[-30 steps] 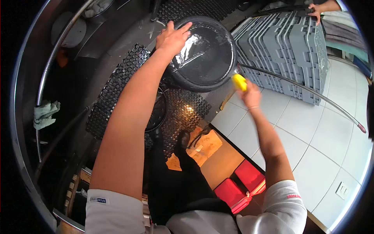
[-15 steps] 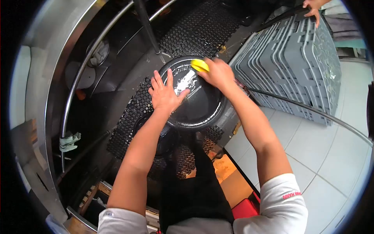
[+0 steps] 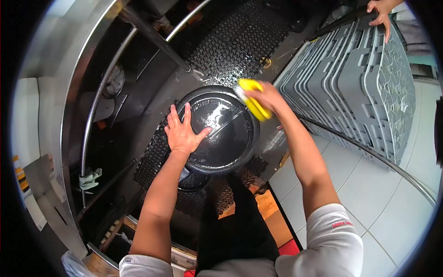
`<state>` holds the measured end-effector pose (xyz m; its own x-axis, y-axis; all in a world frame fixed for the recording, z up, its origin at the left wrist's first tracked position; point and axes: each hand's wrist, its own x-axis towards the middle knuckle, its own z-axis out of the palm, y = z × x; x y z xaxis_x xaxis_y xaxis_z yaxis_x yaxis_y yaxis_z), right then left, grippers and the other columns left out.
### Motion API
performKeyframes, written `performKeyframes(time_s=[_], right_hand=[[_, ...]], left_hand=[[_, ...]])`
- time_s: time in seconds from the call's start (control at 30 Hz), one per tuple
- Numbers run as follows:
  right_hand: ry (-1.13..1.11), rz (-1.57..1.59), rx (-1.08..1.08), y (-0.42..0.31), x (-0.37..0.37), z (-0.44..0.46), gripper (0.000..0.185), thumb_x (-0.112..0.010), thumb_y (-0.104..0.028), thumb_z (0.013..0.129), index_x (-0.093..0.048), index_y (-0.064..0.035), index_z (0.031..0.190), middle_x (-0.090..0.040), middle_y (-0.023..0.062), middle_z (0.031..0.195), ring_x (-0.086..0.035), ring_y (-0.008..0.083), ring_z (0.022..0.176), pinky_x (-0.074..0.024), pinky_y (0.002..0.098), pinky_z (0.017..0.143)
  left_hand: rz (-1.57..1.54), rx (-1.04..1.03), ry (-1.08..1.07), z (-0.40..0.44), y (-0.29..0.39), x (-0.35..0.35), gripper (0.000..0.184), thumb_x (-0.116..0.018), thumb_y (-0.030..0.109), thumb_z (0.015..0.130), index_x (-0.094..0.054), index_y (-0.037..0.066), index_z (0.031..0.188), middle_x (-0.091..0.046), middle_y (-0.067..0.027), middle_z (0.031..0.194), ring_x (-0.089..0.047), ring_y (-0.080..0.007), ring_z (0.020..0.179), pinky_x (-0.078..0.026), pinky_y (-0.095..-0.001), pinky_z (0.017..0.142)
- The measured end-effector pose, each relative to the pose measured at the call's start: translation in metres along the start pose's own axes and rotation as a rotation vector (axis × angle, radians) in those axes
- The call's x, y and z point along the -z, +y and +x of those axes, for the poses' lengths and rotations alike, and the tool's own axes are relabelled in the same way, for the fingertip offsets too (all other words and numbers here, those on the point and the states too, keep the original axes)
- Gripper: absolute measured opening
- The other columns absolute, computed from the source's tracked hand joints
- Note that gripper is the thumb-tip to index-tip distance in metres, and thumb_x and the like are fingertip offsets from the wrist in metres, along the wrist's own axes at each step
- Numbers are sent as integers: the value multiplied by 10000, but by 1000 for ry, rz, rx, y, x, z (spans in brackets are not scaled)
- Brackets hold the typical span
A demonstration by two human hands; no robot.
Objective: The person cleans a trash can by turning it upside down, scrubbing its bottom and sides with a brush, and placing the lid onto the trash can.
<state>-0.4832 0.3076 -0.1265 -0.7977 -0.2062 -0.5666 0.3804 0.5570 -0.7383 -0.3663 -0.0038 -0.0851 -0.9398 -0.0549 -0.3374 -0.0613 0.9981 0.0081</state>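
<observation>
A round black lid-like piece [image 3: 226, 143], wet and shiny with raised lettering near its upper edge, lies in front of me. My left hand [image 3: 182, 134] rests on its left part, fingers spread. My right hand [image 3: 266, 97] grips a yellow sponge [image 3: 254, 104], slightly blurred, at the upper right rim; whether the sponge touches the rim cannot be told. Under the lower left of the round piece, part of another dark round object [image 3: 194, 182] shows.
Stacked grey crates [image 3: 341, 83] stand at the right, with another person's hand [image 3: 380, 16] on their top corner. Black perforated matting [image 3: 230, 41] covers the floor. A curved metal rail [image 3: 99, 99] with a cloth [image 3: 90, 179] is at the left; a hose [image 3: 369, 150] crosses the right.
The round piece appears lower in view. My left hand has come from its upper edge to its left part. The sponge has gone from beside the piece onto its top, then to its upper right rim.
</observation>
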Motion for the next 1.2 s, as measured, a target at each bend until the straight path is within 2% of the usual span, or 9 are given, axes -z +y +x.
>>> performKeyframes(time_s=[0.07,0.23,0.33,0.4,0.5,0.67,0.87,1.03,1.2], right_hand=[[-122,-798,-237,80,-6,-70,779,-735,-630,762,-644,-21,1240,-655,217,1273,-656,386,1112,-524,466,956],[234,-162,-635,241,-64,-215,683,-797,-554,746,-702,-8,1146,-721,239,1078,-695,385,1028,-532,458,893],[565,-283,-537,177,-55,-209,651,-804,-524,755,-700,-10,1140,-726,231,1070,-704,369,1015,-531,465,893],[762,218,-193,152,-52,-175,406,-766,-312,875,-667,-10,1127,-724,117,988,-703,238,876,-555,391,819],[444,719,186,-52,-60,-157,574,-711,-91,901,-417,-48,1392,-554,114,1295,-588,214,1158,-498,369,996],[168,294,557,-299,-131,-145,629,-747,-119,804,-461,-25,1356,-577,85,1172,-584,184,1065,-497,337,944],[-376,847,-83,-261,-313,-66,280,-618,-98,922,-549,-33,1185,-670,102,1043,-681,227,910,-576,399,765],[-31,501,289,-274,-396,80,331,-625,-24,870,-576,-17,1198,-677,114,1031,-672,240,885,-579,390,772],[124,570,292,-329,-426,126,210,-601,-252,983,-621,-113,1140,-661,45,954,-624,169,785,-505,297,647]], left_hand=[[-21,23,-19,2,1,5,1136,-624,806,743,-186,228,1618,-151,-249,1626,-286,-423,1432,-367,-567,1078],[-112,22,-6,10,-2,12,1131,-605,830,737,-201,249,1618,-154,-239,1636,-252,-406,1462,-318,-540,1123],[-179,-12,28,12,-11,9,1133,-619,821,732,-229,221,1610,-187,-247,1627,-260,-409,1461,-302,-522,1128],[-303,-41,103,9,-20,-1,1144,-676,773,727,-253,165,1599,-225,-260,1611,-298,-397,1460,-301,-518,1141],[-1076,95,384,-4,-48,-22,1084,-812,507,773,-246,44,1573,-294,-273,1571,-369,-415,1420,-319,-483,1171],[-982,186,353,-129,-141,-88,987,-818,417,794,-308,2,1529,-411,-277,1485,-415,-407,1381,-354,-446,1143],[-1318,830,-106,-332,-317,-244,861,-738,476,849,-415,-24,1472,-590,-236,1377,-587,-340,1261,-437,-405,1069],[-1092,1133,73,-545,-398,-323,617,-721,412,900,-557,33,1359,-715,-130,1081,-664,-266,1016,-494,-370,932],[-1257,1253,199,-680,-399,-397,607,-773,393,868,-582,3,1291,-692,-112,964,-660,-222,923,-513,-344,864]])
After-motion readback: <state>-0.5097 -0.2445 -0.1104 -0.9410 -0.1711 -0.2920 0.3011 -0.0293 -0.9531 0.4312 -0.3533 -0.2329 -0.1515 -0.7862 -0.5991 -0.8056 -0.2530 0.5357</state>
